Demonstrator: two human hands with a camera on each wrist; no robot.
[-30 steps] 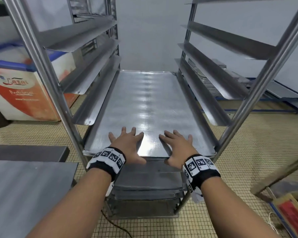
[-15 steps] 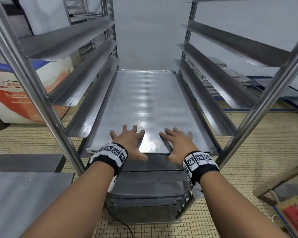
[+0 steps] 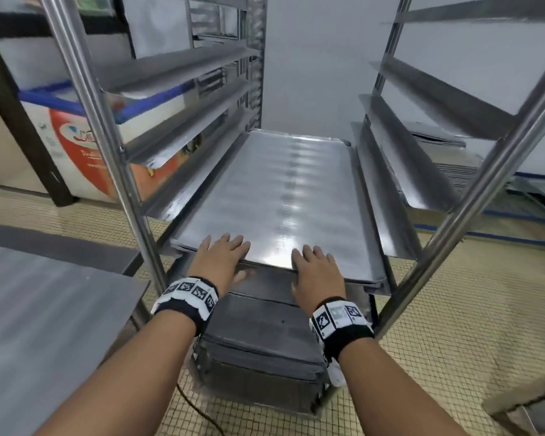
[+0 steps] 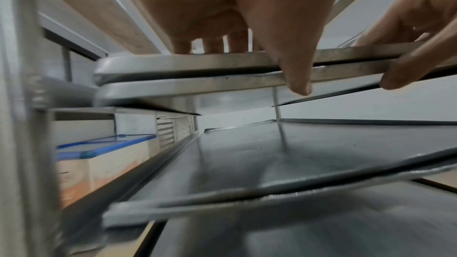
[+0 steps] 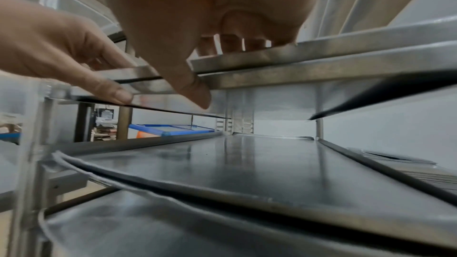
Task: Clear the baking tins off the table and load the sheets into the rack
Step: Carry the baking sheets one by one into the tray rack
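A shiny baking sheet (image 3: 290, 190) lies on the runners of the steel rack (image 3: 107, 146), stacked on a second sheet. My left hand (image 3: 222, 256) and right hand (image 3: 315, 265) rest side by side on its front edge, straight fingers flat on top. In the left wrist view my left hand (image 4: 222, 7) has its thumb hanging down across both sheet rims (image 4: 173, 63). The right wrist view shows my right hand (image 5: 197, 7) placed the same way on the rim (image 5: 321, 52).
Darker sheets (image 3: 265, 335) fill the lower rack levels; one (image 4: 296, 153) sits just beneath my hands. Bare angled runners line both sides above. A steel table (image 3: 44, 309) is at my left, a chest freezer (image 3: 76, 136) behind it, and stacked sheets (image 3: 434, 136) lie beyond the rack's right side.
My hands have slid back from lying flat on the sheet to its front edge, thumbs now hanging over the rim. The view has shifted to the right.
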